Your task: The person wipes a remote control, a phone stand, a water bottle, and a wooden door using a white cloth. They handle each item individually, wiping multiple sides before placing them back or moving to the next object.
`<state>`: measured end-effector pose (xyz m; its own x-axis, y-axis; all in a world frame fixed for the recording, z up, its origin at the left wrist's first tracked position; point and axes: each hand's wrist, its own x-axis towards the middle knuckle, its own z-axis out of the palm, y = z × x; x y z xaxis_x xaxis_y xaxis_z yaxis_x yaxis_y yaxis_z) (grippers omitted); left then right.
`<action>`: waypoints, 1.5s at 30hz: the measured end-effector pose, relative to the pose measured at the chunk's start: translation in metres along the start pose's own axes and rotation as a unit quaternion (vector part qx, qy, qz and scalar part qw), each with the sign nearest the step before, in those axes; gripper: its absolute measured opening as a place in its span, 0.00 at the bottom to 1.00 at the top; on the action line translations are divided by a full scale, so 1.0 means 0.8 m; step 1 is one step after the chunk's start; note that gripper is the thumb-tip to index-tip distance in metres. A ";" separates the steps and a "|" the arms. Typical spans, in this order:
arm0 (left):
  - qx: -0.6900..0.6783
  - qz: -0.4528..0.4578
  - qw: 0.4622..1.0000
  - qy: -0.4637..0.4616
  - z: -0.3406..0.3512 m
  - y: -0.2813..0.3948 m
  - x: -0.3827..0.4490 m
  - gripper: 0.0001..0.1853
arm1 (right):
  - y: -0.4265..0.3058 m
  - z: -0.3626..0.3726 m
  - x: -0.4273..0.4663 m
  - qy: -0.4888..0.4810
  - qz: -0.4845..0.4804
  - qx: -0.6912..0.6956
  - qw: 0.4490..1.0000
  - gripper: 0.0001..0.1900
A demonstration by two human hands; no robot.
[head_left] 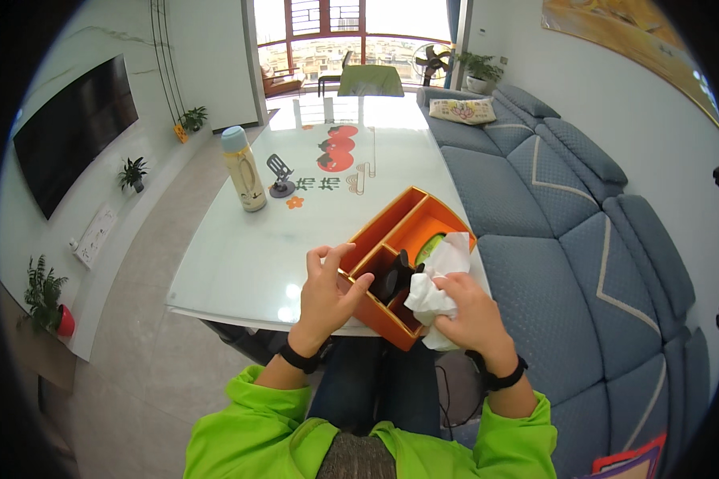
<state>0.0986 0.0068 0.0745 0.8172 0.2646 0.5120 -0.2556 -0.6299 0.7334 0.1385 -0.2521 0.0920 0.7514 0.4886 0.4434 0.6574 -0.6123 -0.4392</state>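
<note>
An orange compartment organizer box (374,311) with gold edging sits tilted at the near right edge of the glass-topped table. My left hand (329,290) grips its left wall, thumb over the rim and fingers at the outer corner. Crumpled white tissue (429,296) is held in my right hand (470,311), over the box's right side. A black object (393,278) stands in a middle compartment; its kind is unclear. The larger far compartment holds a green item (429,248), partly hidden by the tissue. Part of the nearest small compartment is covered too.
On the glass-topped table (233,269) a cream vacuum flask with a blue lid (244,170) stands at the left, beside a black phone stand (280,176). A blue-grey sofa (533,287) runs along the right. A cable (446,395) hangs near my legs.
</note>
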 end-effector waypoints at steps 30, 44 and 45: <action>0.028 0.110 0.993 0.001 -0.005 0.013 0.016 0.23 | -0.031 0.028 0.024 -0.130 -0.137 -0.082 0.978 0.21; 0.103 0.098 0.989 -0.030 0.004 0.016 0.033 0.23 | -0.012 0.012 0.056 -0.180 -0.188 0.041 0.965 0.27; 0.097 0.092 0.990 -0.032 0.005 0.013 0.033 0.22 | -0.008 0.006 0.056 -0.200 -0.192 0.032 0.960 0.29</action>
<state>0.1197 0.0045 0.0943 0.7988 0.0890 0.5950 -0.3040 -0.7937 0.5269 0.1681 -0.2234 0.1114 0.4069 0.8781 0.2517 0.8824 -0.3066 -0.3568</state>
